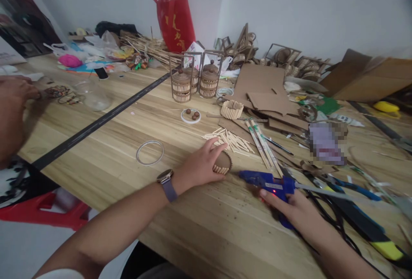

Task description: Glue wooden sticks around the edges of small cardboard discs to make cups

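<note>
Left hand [206, 163] on small round stick-edged piece [222, 169] — blue glue gun [268, 182] in right hand [296, 210]

Gold Chinese characters [174, 28] run down the upright glossy red bag [178, 10]; the middle one appears to read "力", the others are unclear. The pale label [273, 186] on the blue plastic glue gun [265, 180] is too small to read.

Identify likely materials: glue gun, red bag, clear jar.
Glue gun: probably hard plastic, blue, smooth moulded body.
Red bag: thin, creased, slight sheen; plastic film or coated fabric, can't tell.
Clear jar: smooth and see-through; glass or clear plastic, too blurred to settle.
</note>
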Action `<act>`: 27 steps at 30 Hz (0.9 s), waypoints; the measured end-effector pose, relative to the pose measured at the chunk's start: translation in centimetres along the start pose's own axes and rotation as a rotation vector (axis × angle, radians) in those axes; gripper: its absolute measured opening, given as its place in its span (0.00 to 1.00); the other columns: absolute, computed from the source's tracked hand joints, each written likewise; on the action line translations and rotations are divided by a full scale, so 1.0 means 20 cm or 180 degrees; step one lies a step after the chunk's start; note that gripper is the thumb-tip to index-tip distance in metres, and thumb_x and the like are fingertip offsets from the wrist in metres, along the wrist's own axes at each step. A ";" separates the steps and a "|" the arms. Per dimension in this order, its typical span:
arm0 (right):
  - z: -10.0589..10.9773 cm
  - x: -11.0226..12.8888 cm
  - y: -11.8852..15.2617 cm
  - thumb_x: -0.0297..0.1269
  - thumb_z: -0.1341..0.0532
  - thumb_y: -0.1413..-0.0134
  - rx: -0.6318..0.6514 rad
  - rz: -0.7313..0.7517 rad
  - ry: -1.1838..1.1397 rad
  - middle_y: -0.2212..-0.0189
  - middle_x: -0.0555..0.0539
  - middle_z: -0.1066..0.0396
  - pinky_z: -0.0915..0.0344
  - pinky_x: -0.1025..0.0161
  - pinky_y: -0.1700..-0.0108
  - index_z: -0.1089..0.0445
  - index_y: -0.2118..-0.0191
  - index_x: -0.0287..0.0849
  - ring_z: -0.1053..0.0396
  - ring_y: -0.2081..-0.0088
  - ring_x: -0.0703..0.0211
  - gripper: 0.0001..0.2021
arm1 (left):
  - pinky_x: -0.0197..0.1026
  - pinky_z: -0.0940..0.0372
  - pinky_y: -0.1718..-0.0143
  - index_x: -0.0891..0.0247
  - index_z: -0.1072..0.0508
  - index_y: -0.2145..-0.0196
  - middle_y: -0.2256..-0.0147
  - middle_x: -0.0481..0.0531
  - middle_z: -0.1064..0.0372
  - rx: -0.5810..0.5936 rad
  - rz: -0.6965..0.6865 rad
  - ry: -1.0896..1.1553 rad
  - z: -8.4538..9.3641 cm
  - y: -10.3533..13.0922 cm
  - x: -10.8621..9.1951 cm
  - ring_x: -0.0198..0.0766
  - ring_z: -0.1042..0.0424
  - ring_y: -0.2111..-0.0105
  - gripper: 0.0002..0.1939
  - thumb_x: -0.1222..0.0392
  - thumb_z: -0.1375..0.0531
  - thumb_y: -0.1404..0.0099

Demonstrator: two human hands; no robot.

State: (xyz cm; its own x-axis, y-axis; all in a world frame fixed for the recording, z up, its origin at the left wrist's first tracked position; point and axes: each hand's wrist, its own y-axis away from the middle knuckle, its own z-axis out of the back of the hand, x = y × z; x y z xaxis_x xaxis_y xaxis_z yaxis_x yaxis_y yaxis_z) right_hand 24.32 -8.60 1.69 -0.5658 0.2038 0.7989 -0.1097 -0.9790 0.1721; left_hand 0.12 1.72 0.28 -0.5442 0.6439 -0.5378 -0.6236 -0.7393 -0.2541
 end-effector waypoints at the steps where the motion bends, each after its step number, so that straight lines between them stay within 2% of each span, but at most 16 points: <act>1: 0.02 -0.01 0.01 0.60 0.39 0.53 0.0314 -0.0197 -0.0251 0.76 0.47 0.25 0.34 0.64 0.76 0.27 0.70 0.41 0.30 0.77 0.58 0.23 | 0.55 0.39 0.42 0.59 0.47 0.38 0.36 0.64 0.55 0.0019 0.0006 -0.0004 0.00 0.00 0.00 0.56 0.45 0.38 0.45 0.56 0.30 0.49; 3: 0.06 -0.01 0.01 0.62 0.40 0.53 0.1001 -0.0539 -0.0593 0.79 0.47 0.27 0.40 0.67 0.79 0.28 0.72 0.39 0.35 0.80 0.63 0.26 | 0.55 0.39 0.42 0.62 0.46 0.38 0.36 0.65 0.55 0.0058 0.0024 -0.0006 0.01 0.00 0.00 0.56 0.45 0.38 0.45 0.57 0.29 0.49; 5: 0.08 -0.01 0.01 0.64 0.39 0.55 0.1650 -0.0754 -0.0666 0.80 0.47 0.29 0.41 0.68 0.79 0.29 0.73 0.38 0.35 0.81 0.65 0.27 | 0.55 0.39 0.42 0.61 0.46 0.38 0.36 0.64 0.55 0.0074 0.0049 0.0009 0.01 0.00 -0.01 0.56 0.45 0.38 0.45 0.58 0.29 0.49; 7: 0.10 0.01 0.00 0.65 0.40 0.55 0.2036 -0.0823 -0.0475 0.81 0.47 0.30 0.40 0.68 0.77 0.31 0.74 0.38 0.35 0.81 0.65 0.29 | 0.56 0.39 0.43 0.58 0.46 0.38 0.36 0.63 0.55 0.0057 0.0072 0.0041 0.01 0.00 -0.01 0.56 0.45 0.38 0.45 0.58 0.30 0.49; 8: 0.11 0.02 -0.01 0.67 0.42 0.55 0.2075 -0.0796 -0.0276 0.81 0.48 0.31 0.40 0.68 0.77 0.32 0.74 0.39 0.35 0.81 0.65 0.30 | 0.56 0.38 0.43 0.58 0.46 0.38 0.36 0.63 0.55 0.0049 0.0080 0.0057 0.01 0.00 -0.01 0.56 0.45 0.38 0.45 0.58 0.30 0.49; 10: 0.13 0.03 -0.02 0.67 0.44 0.53 0.1856 -0.0554 0.0305 0.82 0.48 0.32 0.41 0.67 0.78 0.33 0.76 0.40 0.35 0.80 0.63 0.30 | 0.57 0.39 0.43 0.58 0.46 0.38 0.36 0.63 0.55 0.0049 0.0082 0.0080 0.00 0.00 -0.01 0.57 0.45 0.38 0.45 0.58 0.30 0.49; 12: 0.17 0.05 -0.04 0.65 0.45 0.50 0.1442 -0.0153 0.0997 0.81 0.47 0.31 0.41 0.65 0.76 0.32 0.78 0.42 0.34 0.78 0.60 0.28 | 0.56 0.40 0.42 0.59 0.46 0.39 0.36 0.64 0.55 0.0070 0.0080 0.0087 0.00 -0.01 -0.01 0.56 0.46 0.38 0.44 0.59 0.30 0.49; 15: 0.21 0.10 -0.10 0.56 0.46 0.44 0.0746 0.0311 0.1903 0.79 0.46 0.28 0.41 0.63 0.74 0.31 0.76 0.44 0.31 0.75 0.55 0.22 | 0.56 0.40 0.41 0.60 0.45 0.39 0.36 0.64 0.55 0.0106 0.0103 0.0074 0.01 -0.01 -0.01 0.56 0.47 0.37 0.45 0.58 0.30 0.50; 18: 0.19 0.17 -0.19 0.44 0.45 0.42 0.0218 0.0705 0.2593 0.74 0.45 0.25 0.39 0.64 0.71 0.30 0.72 0.44 0.29 0.72 0.55 0.13 | 0.56 0.40 0.41 0.59 0.46 0.39 0.36 0.63 0.55 0.0118 0.0143 0.0059 0.01 -0.01 -0.01 0.55 0.46 0.38 0.45 0.58 0.29 0.50; 20: 0.13 0.22 -0.26 0.35 0.46 0.40 0.0180 0.1191 0.3070 0.70 0.45 0.24 0.38 0.66 0.67 0.30 0.67 0.43 0.27 0.68 0.57 0.09 | 0.56 0.40 0.41 0.59 0.46 0.39 0.36 0.63 0.55 0.0099 0.0136 0.0051 0.00 -0.01 -0.01 0.55 0.45 0.38 0.45 0.58 0.30 0.49; 21: 0.09 0.25 -0.30 0.32 0.47 0.39 0.0145 0.1272 0.3158 0.68 0.45 0.23 0.38 0.66 0.66 0.30 0.64 0.43 0.27 0.66 0.57 0.09 | 0.56 0.41 0.41 0.59 0.46 0.39 0.36 0.63 0.55 0.0085 0.0118 0.0044 0.00 -0.01 -0.01 0.55 0.45 0.38 0.44 0.58 0.30 0.49; 24: -0.03 0.29 -0.40 0.27 0.48 0.40 0.0091 0.1339 0.3381 0.67 0.41 0.24 0.40 0.65 0.67 0.31 0.60 0.41 0.26 0.65 0.53 0.09 | 0.56 0.40 0.42 0.59 0.46 0.39 0.36 0.63 0.55 0.0059 0.0080 0.0034 0.00 -0.01 -0.01 0.56 0.45 0.38 0.44 0.58 0.30 0.49; 27: -0.11 0.31 -0.44 0.24 0.46 0.42 0.0081 0.1390 0.3550 0.68 0.38 0.25 0.41 0.64 0.69 0.33 0.59 0.38 0.27 0.66 0.51 0.08 | 0.57 0.38 0.44 0.58 0.46 0.39 0.36 0.63 0.54 0.0071 0.0126 0.0044 0.00 -0.01 -0.01 0.56 0.43 0.39 0.45 0.58 0.30 0.50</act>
State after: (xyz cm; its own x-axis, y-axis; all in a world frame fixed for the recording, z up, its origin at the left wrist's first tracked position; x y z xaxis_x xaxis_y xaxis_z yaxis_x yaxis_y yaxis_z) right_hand 19.98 1.18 3.87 -0.9493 -0.2788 -0.1451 0.2771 -0.9603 0.0321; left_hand 0.36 1.72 0.51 -0.5610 0.6114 -0.5581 -0.6142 -0.7594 -0.2146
